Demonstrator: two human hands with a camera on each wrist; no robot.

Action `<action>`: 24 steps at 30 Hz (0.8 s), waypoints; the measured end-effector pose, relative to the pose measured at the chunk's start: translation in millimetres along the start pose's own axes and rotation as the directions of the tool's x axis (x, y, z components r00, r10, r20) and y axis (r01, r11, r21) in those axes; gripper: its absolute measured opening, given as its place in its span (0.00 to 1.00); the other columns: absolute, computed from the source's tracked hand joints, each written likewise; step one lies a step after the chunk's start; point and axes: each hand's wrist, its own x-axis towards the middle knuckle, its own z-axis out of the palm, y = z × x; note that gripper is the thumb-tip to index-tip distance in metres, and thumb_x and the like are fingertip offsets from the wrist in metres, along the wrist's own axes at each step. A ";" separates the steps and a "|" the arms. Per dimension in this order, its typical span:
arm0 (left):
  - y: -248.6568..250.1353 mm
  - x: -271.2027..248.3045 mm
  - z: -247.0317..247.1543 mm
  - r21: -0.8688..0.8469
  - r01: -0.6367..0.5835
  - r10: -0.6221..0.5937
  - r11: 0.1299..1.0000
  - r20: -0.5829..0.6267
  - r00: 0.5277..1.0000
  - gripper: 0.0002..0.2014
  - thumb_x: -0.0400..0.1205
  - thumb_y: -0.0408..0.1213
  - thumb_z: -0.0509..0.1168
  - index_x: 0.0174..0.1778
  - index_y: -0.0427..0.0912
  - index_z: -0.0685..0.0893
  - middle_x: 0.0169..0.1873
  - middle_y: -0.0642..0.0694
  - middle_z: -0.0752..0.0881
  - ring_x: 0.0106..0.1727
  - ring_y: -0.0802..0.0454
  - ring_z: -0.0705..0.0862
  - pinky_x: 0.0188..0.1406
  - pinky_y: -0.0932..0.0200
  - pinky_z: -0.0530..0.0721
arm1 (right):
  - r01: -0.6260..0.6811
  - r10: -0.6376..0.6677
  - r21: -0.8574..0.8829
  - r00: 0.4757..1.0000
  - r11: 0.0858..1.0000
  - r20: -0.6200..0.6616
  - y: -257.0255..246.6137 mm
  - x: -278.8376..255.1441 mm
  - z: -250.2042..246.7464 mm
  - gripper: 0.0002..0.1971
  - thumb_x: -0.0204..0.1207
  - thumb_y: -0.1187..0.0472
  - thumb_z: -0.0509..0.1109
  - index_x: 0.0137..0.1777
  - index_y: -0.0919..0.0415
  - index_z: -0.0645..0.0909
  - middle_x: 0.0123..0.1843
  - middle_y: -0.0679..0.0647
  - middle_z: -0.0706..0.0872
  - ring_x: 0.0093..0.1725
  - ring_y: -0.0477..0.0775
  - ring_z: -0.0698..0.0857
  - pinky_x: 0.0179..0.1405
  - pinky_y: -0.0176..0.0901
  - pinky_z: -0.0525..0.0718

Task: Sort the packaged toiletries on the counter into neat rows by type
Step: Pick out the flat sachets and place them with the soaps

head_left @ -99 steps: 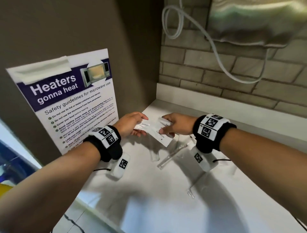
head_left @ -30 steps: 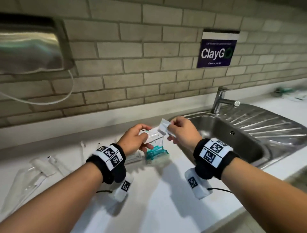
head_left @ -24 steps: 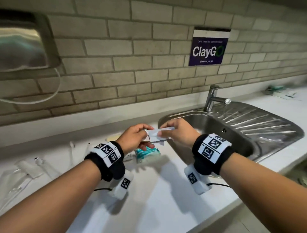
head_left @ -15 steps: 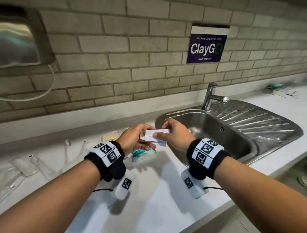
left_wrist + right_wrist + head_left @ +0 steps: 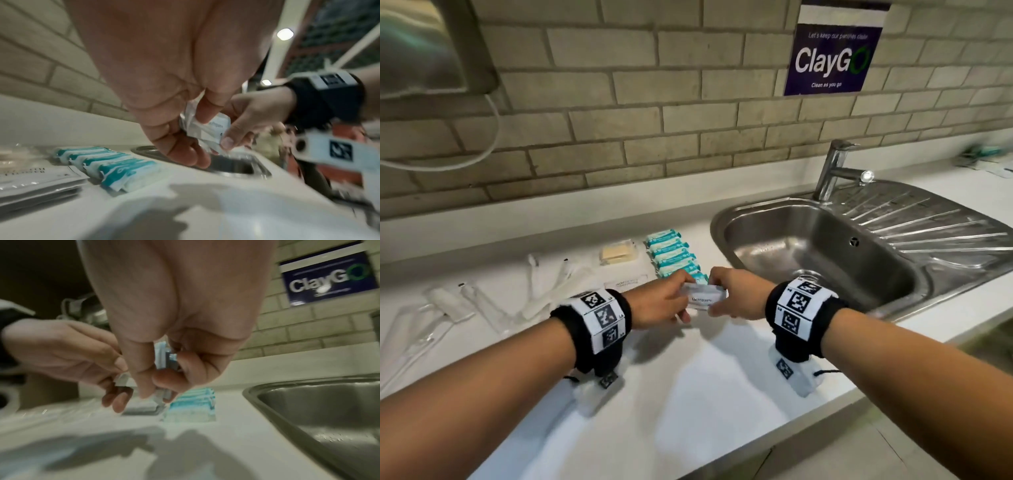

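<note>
Both hands hold a small bundle of white toothpaste sachets (image 5: pixel 704 298) (image 5: pixel 207 129) just above the counter. My left hand (image 5: pixel 683 303) pinches its left end, thumb on top and fingers (image 5: pixel 185 149) curled beneath. My right hand (image 5: pixel 717 297) pinches the right end; the right wrist view shows the sachet edges (image 5: pixel 163 359) between thumb and fingers. A row of teal packets (image 5: pixel 671 253) (image 5: pixel 115 164) (image 5: pixel 191 404) lies just behind the hands. Left of it lie flat white sachets (image 5: pixel 625 282) (image 5: pixel 41 178) and a yellow soap packet (image 5: pixel 618 253).
The steel sink (image 5: pixel 825 260) (image 5: pixel 318 410) and its faucet (image 5: pixel 832 171) are right of the hands. Clear-wrapped toothbrushes (image 5: pixel 448 308) are spread over the left of the white counter (image 5: pixel 688 394). More packets (image 5: pixel 983 157) lie far right by the brick wall.
The hands carried the white sachets from the left corner to beside the sink. In the last second they brought them together and lowered them towards the near end of the teal row.
</note>
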 end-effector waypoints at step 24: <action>-7.0 -3.8 53.7 0.566 0.207 -0.284 0.798 0.051 0.957 0.26 0.86 0.40 0.52 0.79 0.37 0.57 0.67 0.39 0.64 0.52 0.41 0.79 0.59 0.48 0.76 | -0.046 0.100 -0.332 0.984 0.942 0.148 -2.5 5.9 69.4 0.20 0.80 0.60 0.64 0.70 0.66 0.70 0.66 0.62 0.69 0.54 0.66 0.84 0.58 0.57 0.81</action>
